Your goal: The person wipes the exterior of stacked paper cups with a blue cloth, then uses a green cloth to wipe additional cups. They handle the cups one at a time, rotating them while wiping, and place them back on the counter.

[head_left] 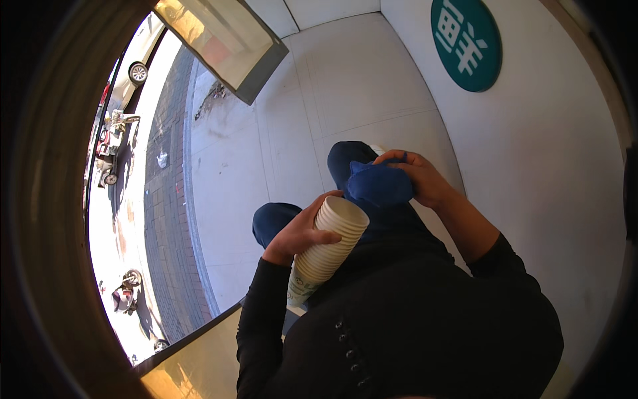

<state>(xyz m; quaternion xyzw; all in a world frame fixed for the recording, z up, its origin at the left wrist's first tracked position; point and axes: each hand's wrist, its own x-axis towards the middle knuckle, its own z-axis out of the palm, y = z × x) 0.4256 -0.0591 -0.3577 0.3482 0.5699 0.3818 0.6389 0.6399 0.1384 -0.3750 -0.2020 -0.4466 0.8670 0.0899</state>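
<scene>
My left hand (306,230) is wrapped around a tall stack of nested white paper cups (333,243), thumb across the near side. The stack tilts, with its open mouth up and away from me and its printed lower end against my body. Beside the cup mouth, on the right, my right hand (417,173) grips a blue cloth item (381,183) by its far edge. It looks soft and folded, and its exact kind is unclear. A thin blue strip shows by the fingers. The cloth is over my thigh in dark trousers (344,159).
Pale floor tiles (294,119) spread before me. On the right stands a white wall (543,164) with a round green sign (467,45) bearing writing. A glossy panel with a grey edge (264,70) juts in at upper left. Beyond lie brick paving (172,224) and parked vehicles (109,149).
</scene>
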